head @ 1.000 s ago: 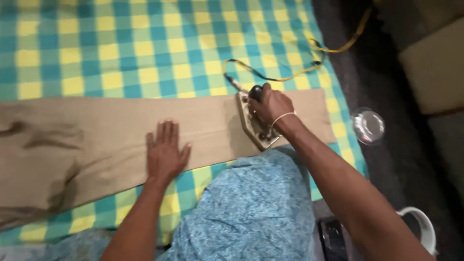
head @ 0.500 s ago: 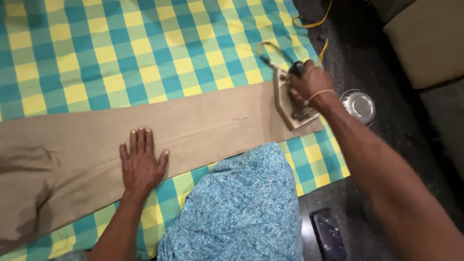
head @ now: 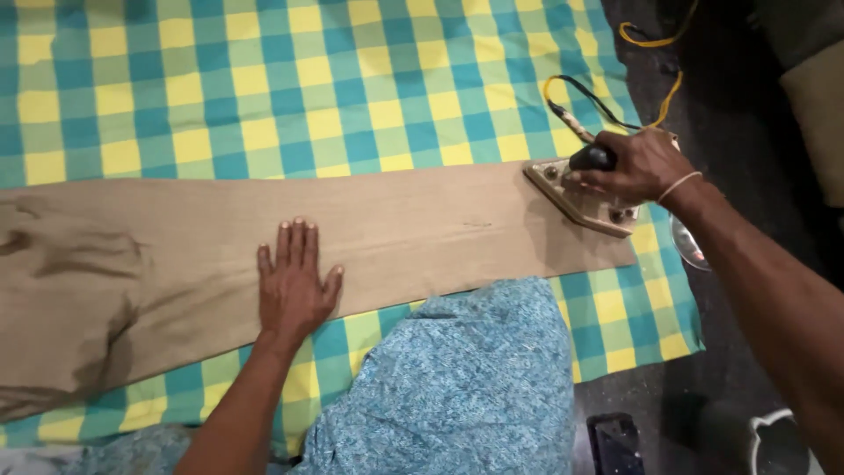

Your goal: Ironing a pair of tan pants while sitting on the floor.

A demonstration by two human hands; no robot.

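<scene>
— Trousers (head: 352, 237), tan and long, lie flat across the checked cloth (head: 264, 97); have they shifted since half a second ago?

— Hardly. The view has swung a little, so the strip of tan fabric now runs more level across the picture. The wrinkled, bunched part sits at the far left as before, with dark creases in it.

— And the left hand (head: 294, 286)?

— Pressed flat on the tan fabric as it was, palm down, fingers spread and straight, gripping nothing. It lies near the lower edge of the fabric, left of the middle.

— What is the fabric like there?

— Smooth, matte, a plain weave with one faint dark line toward the right. The cloth beneath is a soft check of yellow, teal and pale green squares. Below the fabric's edge, a blue patterned garment (head: 466, 387) bulges up.

— And on the right?

— The iron (head: 585, 195), a pointed metal plate with a dark handle, rests on the right end of the trousers, much where it stood before. The right hand (head: 633, 167) is closed around the handle, a thin band at the wrist. A black and yellow cord (head: 580, 97) loops away behind it.
</scene>
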